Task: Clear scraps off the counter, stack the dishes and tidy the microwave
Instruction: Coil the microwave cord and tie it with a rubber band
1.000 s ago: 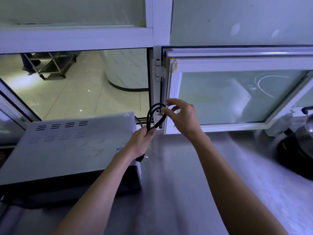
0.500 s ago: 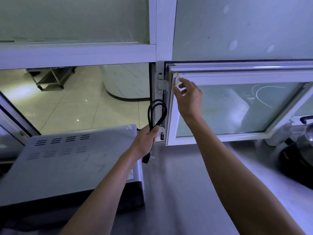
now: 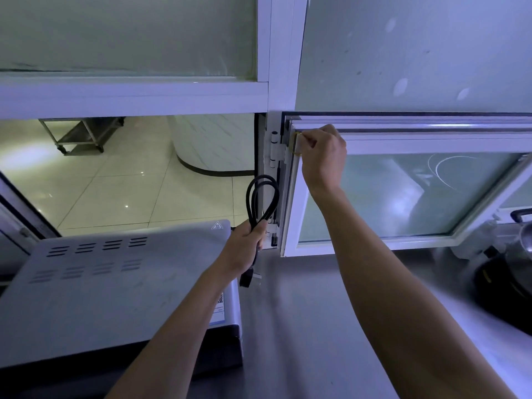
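Note:
A silver microwave [image 3: 115,280] stands on the grey counter [image 3: 302,326] at the left, seen from above. My left hand [image 3: 246,243] grips its black power cord [image 3: 260,197], folded into loops that stick up above my fist, while the plug [image 3: 250,279] hangs below it. My right hand [image 3: 324,155] is raised to the top left corner of the open window sash [image 3: 431,145]. Its fingertips pinch a yellow rubber band [image 3: 295,142] hanging on that corner.
The white window sash swings inward over the back of the counter. A dark pot or cooker [image 3: 506,272] stands at the right edge. Behind the microwave an open hatch shows a tiled floor [image 3: 121,185] and a metal rack [image 3: 80,133].
My right hand left the cord loops, rose to the sash corner and closed its fingers on the rubber band. My left hand kept hold of the looped cord.

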Available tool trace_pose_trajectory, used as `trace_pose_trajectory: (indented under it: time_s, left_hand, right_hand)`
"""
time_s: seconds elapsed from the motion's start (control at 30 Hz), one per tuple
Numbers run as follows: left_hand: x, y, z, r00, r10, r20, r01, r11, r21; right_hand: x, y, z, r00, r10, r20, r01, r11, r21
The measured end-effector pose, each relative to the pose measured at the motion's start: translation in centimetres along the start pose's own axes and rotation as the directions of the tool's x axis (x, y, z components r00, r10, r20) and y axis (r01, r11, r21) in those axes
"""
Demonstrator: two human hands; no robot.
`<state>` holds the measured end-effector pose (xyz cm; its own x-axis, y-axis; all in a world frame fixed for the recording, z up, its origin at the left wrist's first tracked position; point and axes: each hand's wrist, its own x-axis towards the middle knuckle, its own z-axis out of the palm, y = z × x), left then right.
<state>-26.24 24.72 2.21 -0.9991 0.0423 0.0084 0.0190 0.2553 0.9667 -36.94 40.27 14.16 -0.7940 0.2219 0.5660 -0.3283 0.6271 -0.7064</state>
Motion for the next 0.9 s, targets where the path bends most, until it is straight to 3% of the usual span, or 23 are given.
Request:
trace_pose_trajectory:
  time_s: [0.3,0.5,0.63,0.9]
  left_hand:
    - [-0.9,0.1,0.0,0.999,0.025,0.02,-0.025,0.999,0.029]
    - [-1.4,-1.1,0.2,1.0,-0.015,-0.004,0.016,0.999,0.049]
    - [-2.2,-2.3,0.9,1.0,-0.015,0.001,0.015,0.997,0.071]
    - [-3.2,-3.6,2.8,0.997,-0.027,0.07,0.017,0.99,0.14]
  right_hand:
    - [-0.2,-0.4,-0.7,0.999,-0.029,0.038,0.029,1.0,0.008]
    - [-4.8,1.6,-2.5,0.977,0.153,0.145,-0.179,0.967,0.184]
    - [-9.1,4.6,-3.8,0.921,0.349,0.171,-0.387,0.866,0.317]
    - [-14.7,8.1,-6.0,0.716,0.613,0.334,-0.689,0.542,0.481]
